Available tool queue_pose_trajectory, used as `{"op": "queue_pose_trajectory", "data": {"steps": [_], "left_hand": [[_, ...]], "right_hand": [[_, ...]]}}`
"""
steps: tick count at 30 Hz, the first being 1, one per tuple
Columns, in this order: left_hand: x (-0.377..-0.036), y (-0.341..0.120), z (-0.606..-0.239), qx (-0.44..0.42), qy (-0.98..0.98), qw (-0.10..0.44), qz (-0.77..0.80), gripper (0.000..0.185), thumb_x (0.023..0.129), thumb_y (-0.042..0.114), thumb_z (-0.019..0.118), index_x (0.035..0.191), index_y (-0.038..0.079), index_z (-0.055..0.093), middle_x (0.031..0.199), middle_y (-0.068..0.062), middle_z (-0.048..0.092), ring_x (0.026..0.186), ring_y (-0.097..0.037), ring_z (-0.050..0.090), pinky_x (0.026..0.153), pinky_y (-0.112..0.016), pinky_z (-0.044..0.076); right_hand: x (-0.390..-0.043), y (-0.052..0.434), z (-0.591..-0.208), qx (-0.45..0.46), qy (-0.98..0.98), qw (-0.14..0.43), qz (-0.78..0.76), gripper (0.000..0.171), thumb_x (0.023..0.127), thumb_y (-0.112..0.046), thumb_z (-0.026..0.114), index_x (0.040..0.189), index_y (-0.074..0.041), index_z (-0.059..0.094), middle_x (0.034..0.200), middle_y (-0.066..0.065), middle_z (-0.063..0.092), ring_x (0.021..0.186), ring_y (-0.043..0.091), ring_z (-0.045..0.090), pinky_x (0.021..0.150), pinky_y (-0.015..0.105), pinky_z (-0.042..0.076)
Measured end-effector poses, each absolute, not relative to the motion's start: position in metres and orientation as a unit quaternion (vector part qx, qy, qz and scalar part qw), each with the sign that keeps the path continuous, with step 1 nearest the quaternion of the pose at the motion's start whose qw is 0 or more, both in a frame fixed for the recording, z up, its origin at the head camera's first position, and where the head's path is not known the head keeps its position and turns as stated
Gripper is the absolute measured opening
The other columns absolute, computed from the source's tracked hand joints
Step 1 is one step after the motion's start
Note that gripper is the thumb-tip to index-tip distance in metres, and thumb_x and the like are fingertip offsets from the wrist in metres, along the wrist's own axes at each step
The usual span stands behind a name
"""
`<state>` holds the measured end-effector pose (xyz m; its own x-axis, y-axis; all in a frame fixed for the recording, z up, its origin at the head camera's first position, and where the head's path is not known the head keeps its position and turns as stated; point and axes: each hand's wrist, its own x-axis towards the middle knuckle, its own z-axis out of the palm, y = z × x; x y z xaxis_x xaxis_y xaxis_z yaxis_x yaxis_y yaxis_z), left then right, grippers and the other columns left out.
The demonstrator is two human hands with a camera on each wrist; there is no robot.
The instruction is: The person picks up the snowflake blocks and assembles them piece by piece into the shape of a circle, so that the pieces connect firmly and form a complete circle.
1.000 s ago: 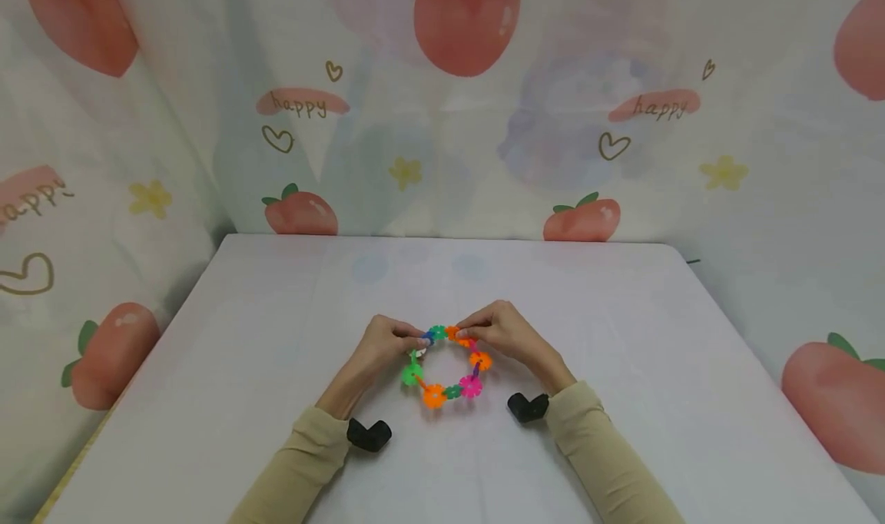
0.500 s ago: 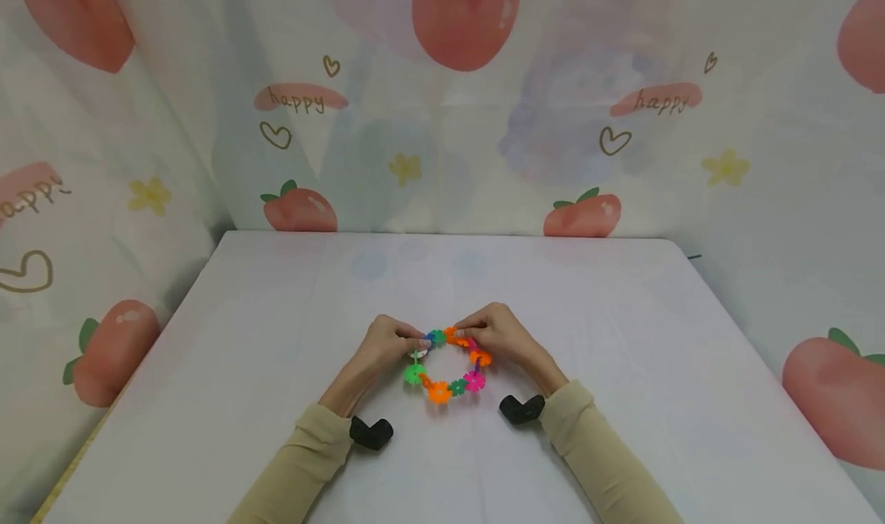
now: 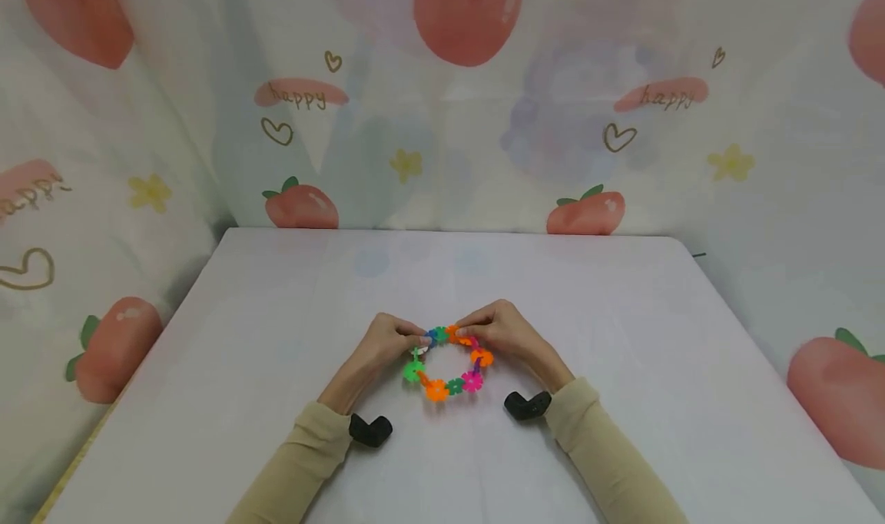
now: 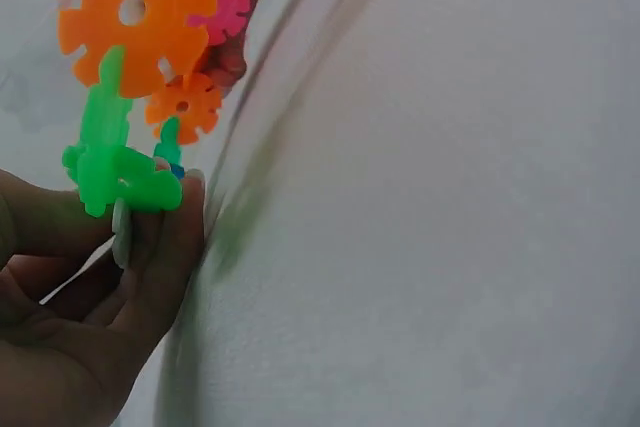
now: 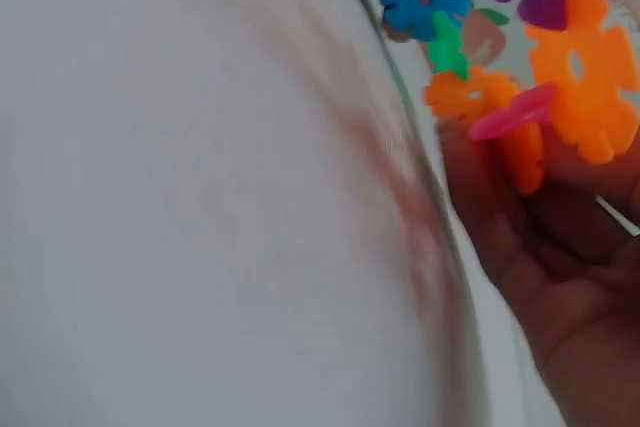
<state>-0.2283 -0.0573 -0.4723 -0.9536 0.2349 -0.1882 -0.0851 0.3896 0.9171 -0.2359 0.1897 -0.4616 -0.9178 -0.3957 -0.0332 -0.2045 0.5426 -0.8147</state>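
A ring of interlocked plastic snowflake discs (image 3: 436, 390) is held between both hands over the middle of the table. Its discs are orange, green, pink, purple, blue and white. My left hand (image 3: 382, 346) pinches the ring's far left part, by a blue disc and a white one. At the far right part, my right hand (image 3: 507, 330) pinches orange discs between thumb and fingers. In the left wrist view a bright green disc (image 4: 105, 162) stands edge-on near the left fingertips. The right wrist view shows a blue disc (image 5: 420, 2) beside the other hand's fingertips.
A white cloth covers the table (image 3: 594, 301). Black wrist-worn devices (image 3: 370, 430) stick out from the beige sleeves (image 3: 608, 447). Behind the table hangs a printed curtain (image 3: 442, 140) with peaches, hearts and yellow flowers.
The ring tilts slightly and shifts a little between frames, with both hands keeping their pinch on it. The head view drifts slightly.
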Motion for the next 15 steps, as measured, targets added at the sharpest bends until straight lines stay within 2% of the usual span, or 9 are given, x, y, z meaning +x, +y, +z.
{"op": "queue_pose_trajectory", "data": {"steps": [4, 8, 15], "left_hand": [[-0.241, -0.054, -0.466, 0.065, 0.823, 0.157, 0.543, 0.015, 0.091, 0.015, 0.079, 0.1, 0.003, 0.082, 0.102, -0.008, 0.077, 0.086, -0.017, 0.064, 0.071, -0.025, 0.053], [-0.266, -0.052, -0.459, 0.09, 0.838, 0.152, 0.516, 0.015, 0.091, 0.014, 0.079, 0.102, 0.005, 0.082, 0.103, -0.008, 0.078, 0.082, -0.017, 0.065, 0.072, -0.026, 0.055], [-0.308, -0.045, -0.466, 0.091, 0.862, 0.152, 0.476, 0.016, 0.091, 0.014, 0.079, 0.105, 0.005, 0.081, 0.101, -0.008, 0.077, 0.074, -0.017, 0.059, 0.066, -0.023, 0.049]], "right_hand": [[-0.232, 0.193, -0.453, -0.146, 0.88, 0.093, -0.443, 0.016, 0.092, -0.022, 0.078, 0.105, -0.012, 0.083, 0.1, 0.003, 0.08, 0.093, 0.015, 0.073, 0.08, 0.026, 0.057], [-0.243, 0.193, -0.449, -0.14, 0.883, 0.075, -0.441, 0.017, 0.094, -0.019, 0.076, 0.108, -0.01, 0.082, 0.102, 0.004, 0.08, 0.093, 0.017, 0.073, 0.082, 0.031, 0.059], [-0.278, 0.19, -0.459, -0.13, 0.905, 0.062, -0.401, 0.02, 0.097, -0.018, 0.072, 0.112, -0.007, 0.08, 0.111, 0.01, 0.078, 0.107, 0.025, 0.07, 0.092, 0.04, 0.058]]}}
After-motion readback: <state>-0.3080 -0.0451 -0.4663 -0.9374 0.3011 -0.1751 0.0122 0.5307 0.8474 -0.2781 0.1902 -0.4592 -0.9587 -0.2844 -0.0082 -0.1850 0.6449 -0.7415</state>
